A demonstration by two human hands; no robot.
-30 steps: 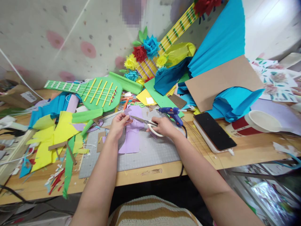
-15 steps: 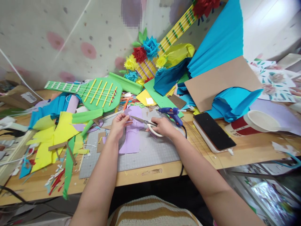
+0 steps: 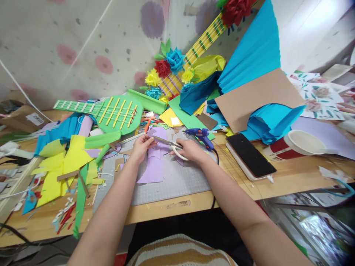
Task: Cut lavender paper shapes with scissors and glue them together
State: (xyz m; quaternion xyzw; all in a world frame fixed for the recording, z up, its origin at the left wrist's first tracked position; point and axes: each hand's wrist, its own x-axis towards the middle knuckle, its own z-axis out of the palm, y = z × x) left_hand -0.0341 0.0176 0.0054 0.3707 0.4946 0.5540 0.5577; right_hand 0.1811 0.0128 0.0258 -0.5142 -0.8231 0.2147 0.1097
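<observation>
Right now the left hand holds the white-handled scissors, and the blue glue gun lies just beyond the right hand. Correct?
Wrong hand: the head view shows the white-handled scissors in the right hand, not the left hand. The blue glue gun is where you said.

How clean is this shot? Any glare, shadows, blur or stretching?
Head view: glare washes out the backdrop at upper right; head view: a soft shadow falls on the mat beside the left hand; head view: the cup looks stretched sideways; head view: the lower right edge is dark and blurry.
</observation>
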